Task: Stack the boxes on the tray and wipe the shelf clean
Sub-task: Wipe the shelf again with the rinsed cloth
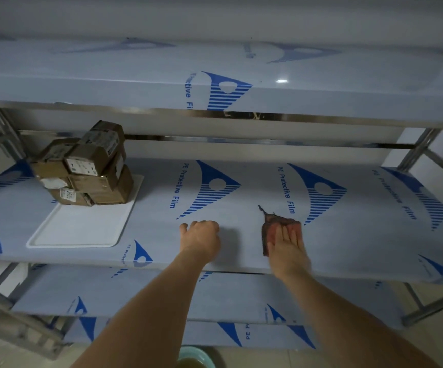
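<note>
here the right hand (287,241) presses flat on the cloth (271,229), left hand (201,236) curled, holding nothing.

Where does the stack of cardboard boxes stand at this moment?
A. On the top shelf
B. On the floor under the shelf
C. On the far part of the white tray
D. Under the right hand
C: the cardboard boxes are piled on the far end of the white tray, which lies on the middle shelf.
</note>
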